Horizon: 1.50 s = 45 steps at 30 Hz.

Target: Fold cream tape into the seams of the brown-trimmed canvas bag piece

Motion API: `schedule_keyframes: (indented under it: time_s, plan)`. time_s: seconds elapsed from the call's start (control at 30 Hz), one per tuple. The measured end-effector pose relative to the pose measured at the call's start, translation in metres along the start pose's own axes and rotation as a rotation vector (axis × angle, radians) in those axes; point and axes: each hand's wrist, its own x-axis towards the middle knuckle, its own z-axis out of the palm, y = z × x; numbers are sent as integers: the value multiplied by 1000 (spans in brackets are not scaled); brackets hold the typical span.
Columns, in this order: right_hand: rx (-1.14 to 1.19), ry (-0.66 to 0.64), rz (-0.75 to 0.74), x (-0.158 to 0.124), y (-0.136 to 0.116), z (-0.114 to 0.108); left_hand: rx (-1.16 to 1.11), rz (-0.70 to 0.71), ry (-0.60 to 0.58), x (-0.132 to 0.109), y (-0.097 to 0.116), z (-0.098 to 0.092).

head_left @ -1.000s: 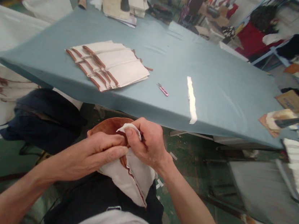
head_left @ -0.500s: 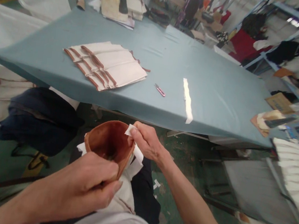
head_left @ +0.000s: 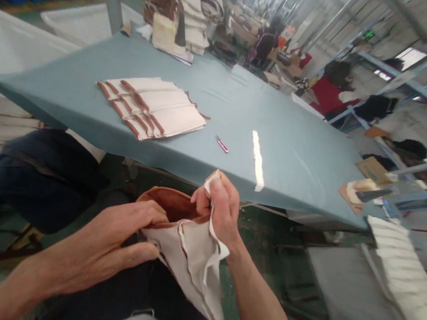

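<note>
Over my lap I hold a cream cloth bag [head_left: 196, 256] with a brown rim and brown inside. My left hand [head_left: 122, 237] is closed on its near rim, fingers over the edge and thumb on the outer side. At the far right of the rim, my right hand [head_left: 225, 208] pinches a white strip [head_left: 216, 235] against the bag. One end of the strip sticks up past my thumb; the rest hangs down the bag's side. The fingertips inside the bag are hidden.
On the blue-covered table [head_left: 295, 154] lie a stack of cream pieces with brown edges [head_left: 158, 106], small thread snips [head_left: 222, 144] and another white strip [head_left: 257, 160]. A dark blue bundle [head_left: 48, 176] is at my left. More cream pieces [head_left: 405, 277] are at the right.
The bag has tilted, so its cream side now shows more and its brown inside less. My right hand has moved right with the strip. The left hand has shifted slightly left along the rim.
</note>
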Motion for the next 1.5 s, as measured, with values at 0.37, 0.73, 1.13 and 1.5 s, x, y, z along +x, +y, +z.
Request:
schedule_keyframes:
  time_s: [0.37,0.73,1.13,1.5]
  plan:
    - [149,-40,86,1,4,8,-487,-141,-114,27,0,6]
    - [93,-32,195,6,25,11,-263,-111,-167,34,3,-4]
    - [64,-30,345,-10,-10,-27,-209,-230,29,28,9,5]
    - [317,-60,755,-38,10,19,-188,-344,102,30,9,10]
